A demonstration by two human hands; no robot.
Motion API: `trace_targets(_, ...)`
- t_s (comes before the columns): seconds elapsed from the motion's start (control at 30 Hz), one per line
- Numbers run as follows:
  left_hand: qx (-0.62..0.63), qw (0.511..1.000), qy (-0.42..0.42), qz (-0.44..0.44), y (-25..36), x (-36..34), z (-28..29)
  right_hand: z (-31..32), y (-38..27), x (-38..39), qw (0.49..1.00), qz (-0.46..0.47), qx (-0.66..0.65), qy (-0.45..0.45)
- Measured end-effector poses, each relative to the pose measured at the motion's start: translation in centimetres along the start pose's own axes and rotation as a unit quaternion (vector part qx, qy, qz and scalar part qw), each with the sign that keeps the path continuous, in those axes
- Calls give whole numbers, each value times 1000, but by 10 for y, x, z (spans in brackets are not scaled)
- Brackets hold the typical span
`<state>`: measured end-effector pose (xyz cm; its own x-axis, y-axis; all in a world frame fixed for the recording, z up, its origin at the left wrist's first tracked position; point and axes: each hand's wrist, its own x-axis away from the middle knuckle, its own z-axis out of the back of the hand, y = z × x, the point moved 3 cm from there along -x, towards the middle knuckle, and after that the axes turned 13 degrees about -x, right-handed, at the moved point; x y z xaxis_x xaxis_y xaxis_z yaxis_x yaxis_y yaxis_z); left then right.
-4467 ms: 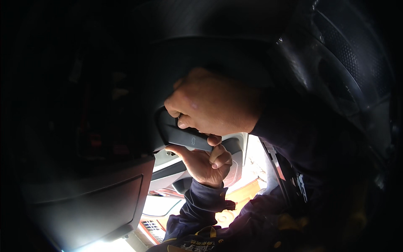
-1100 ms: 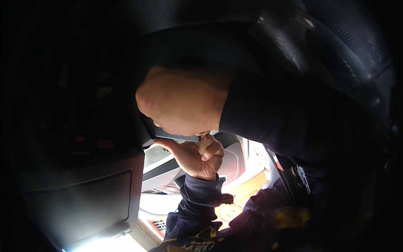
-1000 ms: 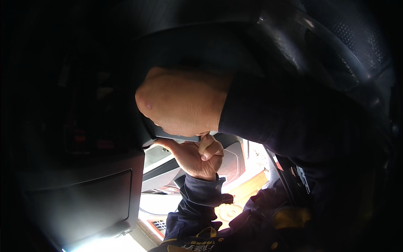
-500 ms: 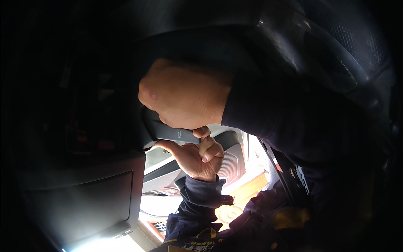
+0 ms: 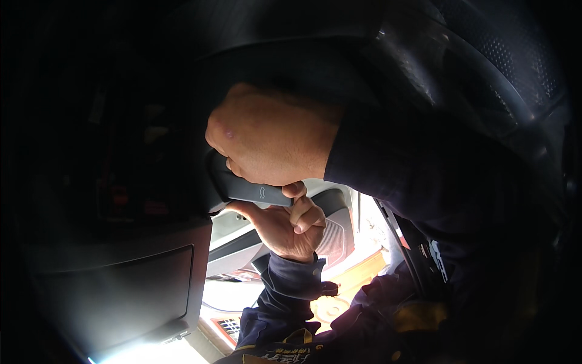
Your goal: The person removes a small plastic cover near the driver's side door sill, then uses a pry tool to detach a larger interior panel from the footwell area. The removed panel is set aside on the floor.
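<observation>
A grey plastic hood release lever (image 5: 248, 189) with a pale car-shaped symbol lies between my hands in the middle of the view. My left hand (image 5: 288, 227) reaches up from below, palm toward me. Its thumb presses along the lever's lower edge, and its curled fingers close at the right end. Above it, my right hand (image 5: 276, 138) comes in from the right, back of the hand showing and fingers bent down over the lever's upper side. Most of those right fingers are hidden, so what they grip cannot be made out.
A dark glovebox-like panel (image 5: 121, 291) fills the lower left. Dark trim with red parts (image 5: 119, 195) lies above it. Behind my left hand is a car door with a speaker grille (image 5: 336, 236). My dark sleeve (image 5: 412, 164) spans the right side.
The view has shifted very slightly. My right hand sits a touch further right, showing a little more of its fingers at the lever. My left hand keeps its hold.
</observation>
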<state>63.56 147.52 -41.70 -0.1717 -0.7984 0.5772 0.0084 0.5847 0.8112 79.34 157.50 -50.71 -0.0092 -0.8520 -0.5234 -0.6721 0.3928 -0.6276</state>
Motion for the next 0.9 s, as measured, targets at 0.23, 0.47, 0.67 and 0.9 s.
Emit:
trace_targets(0.23, 7, 1000, 29, 4, -1, 0, -2, 3, -8, 0, 999, 12, 34, -6)
trace_targets(0.47, 11, 997, 70, 3, -2, 4, 0, 14, -22, 17, 998, -44, -27, -34)
trace_targets(0.67, 15, 996, 87, -4, -2, 5, -2, 4, -13, 5, 999, 28, 10, -34)
trace_targets(0.9, 12, 999, 43, 7, -1, 4, 0, 13, -1, -1, 986, 9, 3, 166)
